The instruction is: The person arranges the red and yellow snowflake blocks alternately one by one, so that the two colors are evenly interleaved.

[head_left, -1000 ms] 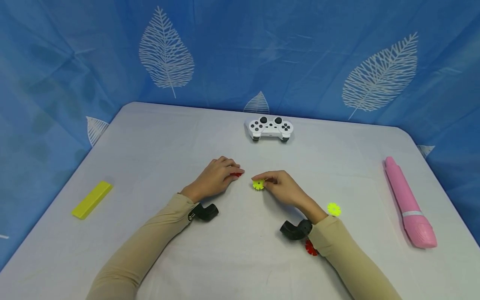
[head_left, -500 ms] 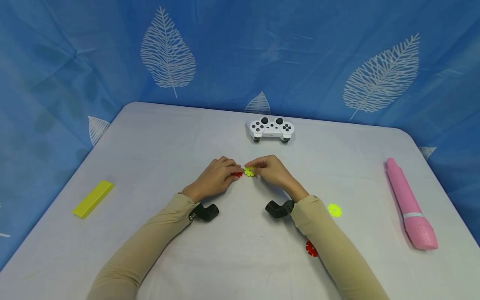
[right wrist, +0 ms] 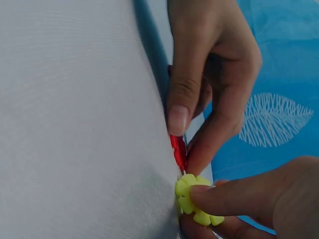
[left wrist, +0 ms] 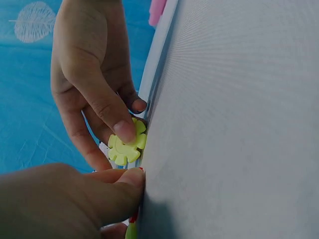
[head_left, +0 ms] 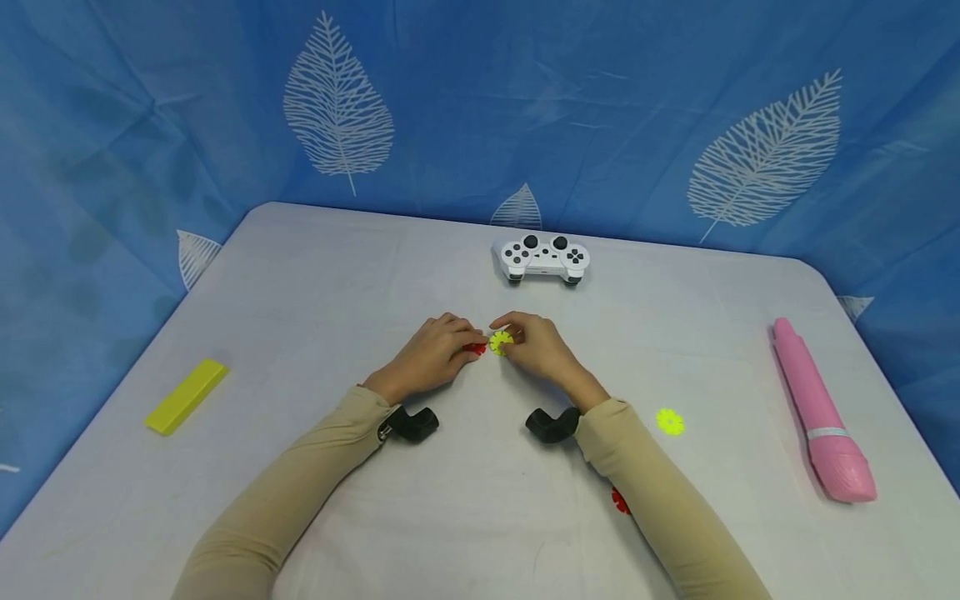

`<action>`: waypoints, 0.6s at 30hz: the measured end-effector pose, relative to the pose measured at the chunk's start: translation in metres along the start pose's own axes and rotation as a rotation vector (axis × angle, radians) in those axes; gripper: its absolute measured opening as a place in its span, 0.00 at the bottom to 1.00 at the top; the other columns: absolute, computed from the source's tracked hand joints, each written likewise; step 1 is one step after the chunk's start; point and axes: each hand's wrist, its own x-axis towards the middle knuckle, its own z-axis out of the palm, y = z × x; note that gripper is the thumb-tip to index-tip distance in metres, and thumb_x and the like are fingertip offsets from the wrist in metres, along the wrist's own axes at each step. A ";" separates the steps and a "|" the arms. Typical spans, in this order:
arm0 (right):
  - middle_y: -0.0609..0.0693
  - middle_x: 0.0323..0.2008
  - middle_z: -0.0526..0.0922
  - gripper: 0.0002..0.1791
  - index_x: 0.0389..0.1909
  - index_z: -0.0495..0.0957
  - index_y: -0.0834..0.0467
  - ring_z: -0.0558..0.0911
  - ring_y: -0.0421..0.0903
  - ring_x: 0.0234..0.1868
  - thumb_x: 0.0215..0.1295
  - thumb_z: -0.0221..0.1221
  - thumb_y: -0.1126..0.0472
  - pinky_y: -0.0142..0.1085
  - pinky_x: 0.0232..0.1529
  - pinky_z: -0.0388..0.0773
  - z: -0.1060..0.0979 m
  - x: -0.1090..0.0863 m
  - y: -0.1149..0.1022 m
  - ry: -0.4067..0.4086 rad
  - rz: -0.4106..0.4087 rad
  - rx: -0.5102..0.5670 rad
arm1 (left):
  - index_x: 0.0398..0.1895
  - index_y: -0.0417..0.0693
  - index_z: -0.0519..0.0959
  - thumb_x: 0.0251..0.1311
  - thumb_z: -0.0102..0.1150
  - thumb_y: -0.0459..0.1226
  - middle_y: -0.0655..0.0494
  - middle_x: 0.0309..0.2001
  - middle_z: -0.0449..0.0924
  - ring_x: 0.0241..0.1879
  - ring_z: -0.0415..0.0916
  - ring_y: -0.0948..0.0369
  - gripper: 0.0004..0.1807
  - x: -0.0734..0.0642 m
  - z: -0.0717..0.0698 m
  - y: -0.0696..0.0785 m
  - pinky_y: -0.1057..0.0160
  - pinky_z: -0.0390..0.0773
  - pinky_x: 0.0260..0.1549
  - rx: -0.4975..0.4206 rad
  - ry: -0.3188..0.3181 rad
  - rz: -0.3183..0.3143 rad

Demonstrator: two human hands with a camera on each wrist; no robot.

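Near the middle of the table, my left hand grips a red notched plastic disc low at the cloth, its fingers covering most of it. A bit of yellow-green shows under that hand in the left wrist view. My right hand pinches a yellow flower-shaped disc between thumb and fingers. The yellow disc stands tilted on edge, right beside the red one; its rim meets the red disc's end in the right wrist view.
Another yellow disc lies right of my right forearm, and a red disc is partly hidden by the sleeve. A white game controller sits at the back. A yellow bar lies left, a pink folded umbrella-like thing right.
My right hand has moved left and away from me, bringing the yellow disc up beside the red one. The yellow disc has since tilted slightly. My left hand stays in place.
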 end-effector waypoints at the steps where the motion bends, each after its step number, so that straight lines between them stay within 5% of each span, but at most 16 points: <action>1: 0.56 0.39 0.81 0.16 0.46 0.77 0.59 0.79 0.47 0.39 0.55 0.58 0.67 0.37 0.39 0.75 0.001 -0.001 0.000 0.009 -0.014 -0.022 | 0.48 0.51 0.79 0.59 0.56 0.38 0.56 0.45 0.79 0.47 0.71 0.57 0.14 0.000 0.000 0.000 0.55 0.70 0.44 0.001 0.002 0.002; 18: 0.59 0.44 0.73 0.19 0.50 0.76 0.64 0.74 0.47 0.38 0.56 0.59 0.62 0.37 0.39 0.72 0.005 -0.005 -0.004 0.008 -0.030 -0.165 | 0.48 0.51 0.79 0.59 0.55 0.38 0.56 0.45 0.79 0.47 0.71 0.57 0.14 0.001 0.000 0.000 0.55 0.71 0.44 0.008 -0.009 -0.012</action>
